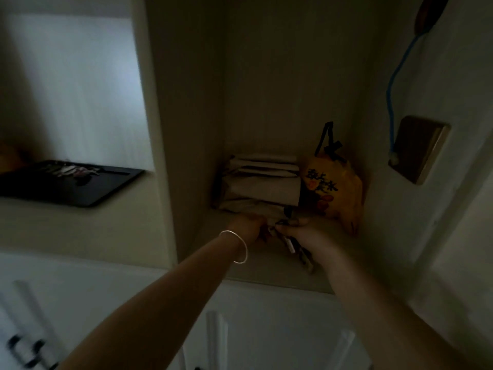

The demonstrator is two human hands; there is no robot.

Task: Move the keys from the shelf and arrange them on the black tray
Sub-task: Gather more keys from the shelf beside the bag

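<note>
Both hands are reaching into the dim, cream-walled shelf niche [266, 265]. The right hand [306, 236] is curling its fingers around a dark bunch of keys with pale tags [290, 245]; the left hand [249, 225], wearing a thin silver bangle [236, 245], is touching the bunch, its grasp unclear. This looks like the pickup step. Next, carrying them left to the flat black rectangular tray [106, 190], where some small items are already lying.

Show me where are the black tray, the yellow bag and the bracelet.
black tray [106, 192]: head view, bare front right part.
yellow bag [344, 188]: head view, printed front.
bracelet [241, 243]: head view, band on left wrist.
</note>
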